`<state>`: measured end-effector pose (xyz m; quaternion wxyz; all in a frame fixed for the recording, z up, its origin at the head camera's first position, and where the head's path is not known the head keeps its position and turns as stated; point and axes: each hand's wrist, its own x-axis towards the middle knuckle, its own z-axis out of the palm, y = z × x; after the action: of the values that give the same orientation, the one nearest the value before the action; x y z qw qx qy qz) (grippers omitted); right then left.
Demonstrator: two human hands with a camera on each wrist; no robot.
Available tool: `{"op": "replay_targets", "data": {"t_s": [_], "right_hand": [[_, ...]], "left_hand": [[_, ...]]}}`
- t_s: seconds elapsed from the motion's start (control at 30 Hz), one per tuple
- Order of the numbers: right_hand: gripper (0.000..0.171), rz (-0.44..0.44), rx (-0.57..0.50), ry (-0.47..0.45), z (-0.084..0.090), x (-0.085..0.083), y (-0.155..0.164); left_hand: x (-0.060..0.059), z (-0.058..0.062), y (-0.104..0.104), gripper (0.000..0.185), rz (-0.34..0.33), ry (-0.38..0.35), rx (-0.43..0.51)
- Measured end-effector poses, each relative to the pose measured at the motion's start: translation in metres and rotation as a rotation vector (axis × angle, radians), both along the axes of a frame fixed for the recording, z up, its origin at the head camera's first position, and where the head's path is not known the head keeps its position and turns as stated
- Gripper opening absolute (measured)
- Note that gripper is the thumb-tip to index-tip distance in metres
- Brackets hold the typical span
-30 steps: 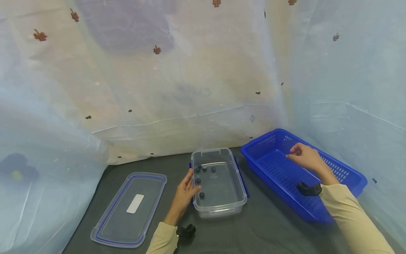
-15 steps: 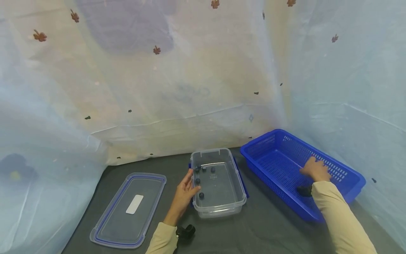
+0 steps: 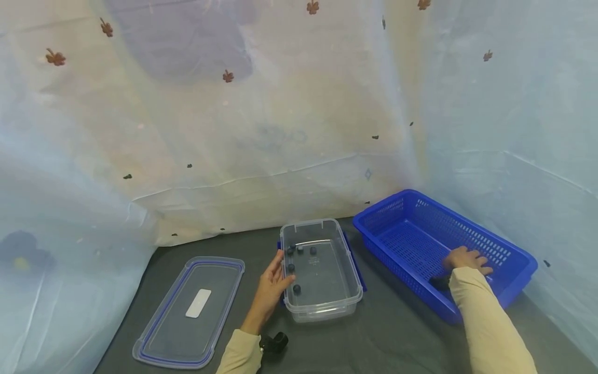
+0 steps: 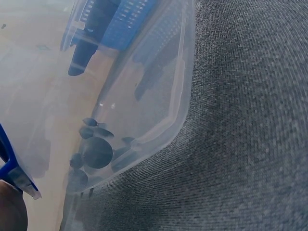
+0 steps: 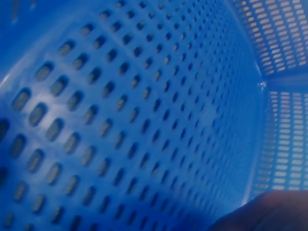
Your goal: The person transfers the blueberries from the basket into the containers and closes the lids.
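My left hand (image 3: 271, 285) rests against the left side of a clear plastic food container (image 3: 322, 306), its fingers fairly straight along the wall and the thumb at the rim. Several small dark round balls (image 3: 297, 289) lie inside, mostly along the left wall; the left wrist view shows them as a cluster (image 4: 97, 152) through the plastic. My right hand (image 3: 467, 258) reaches down into a blue perforated basket (image 3: 402, 244), near its right end. Its fingertips are hidden in the head view, and the right wrist view catches only a blurred edge of the hand (image 5: 269, 214).
A clear lid (image 3: 182, 332) with a blue seal and a white label (image 3: 198, 303) lies left of the container on the dark grey cloth (image 3: 374, 343). Patterned sheeting (image 3: 280, 130) hangs behind and on both sides. Dark blue latches (image 3: 355, 259) flank the container.
My right hand has gone from above the basket, with finger and thumb together, down into it. My left hand and the container have stayed in place.
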<state>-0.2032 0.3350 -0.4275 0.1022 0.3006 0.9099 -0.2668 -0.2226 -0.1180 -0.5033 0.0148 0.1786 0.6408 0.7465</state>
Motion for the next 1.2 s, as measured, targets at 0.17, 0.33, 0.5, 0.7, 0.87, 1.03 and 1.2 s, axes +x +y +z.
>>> {"op": "replay_targets", "data": {"t_s": [0.17, 0.33, 0.5, 0.7, 0.87, 1.03, 1.2], "right_hand": [[0.072, -0.093, -0.077, 0.014, -0.006, 0.004, 0.003], [0.073, -0.131, -0.114, 0.012, -0.006, 0.004, 0.003], [0.071, -0.13, -0.125, 0.01, 0.006, 0.009, -0.008], [0.071, -0.119, -0.128, -0.008, 0.006, 0.008, -0.011], [0.066, -0.124, -0.115, 0.001, -0.008, 0.001, -0.003], [0.067, -0.134, -0.109, 0.009, -0.009, 0.005, -0.002], [0.061, -0.15, -0.084, 0.023, -0.01, 0.008, 0.004]], "left_hand": [[0.001, 0.0, -0.001, 0.076, 0.001, 0.003, -0.003], [0.0, 0.001, -0.002, 0.075, 0.013, 0.005, -0.002], [0.002, 0.004, -0.003, 0.076, 0.018, -0.002, 0.006], [0.002, 0.004, -0.003, 0.076, 0.015, -0.004, 0.009], [0.002, 0.003, -0.003, 0.076, 0.005, -0.004, 0.013], [0.002, 0.002, -0.001, 0.077, 0.003, -0.01, 0.017], [0.001, 0.001, 0.001, 0.076, 0.0, 0.008, 0.018]]}}
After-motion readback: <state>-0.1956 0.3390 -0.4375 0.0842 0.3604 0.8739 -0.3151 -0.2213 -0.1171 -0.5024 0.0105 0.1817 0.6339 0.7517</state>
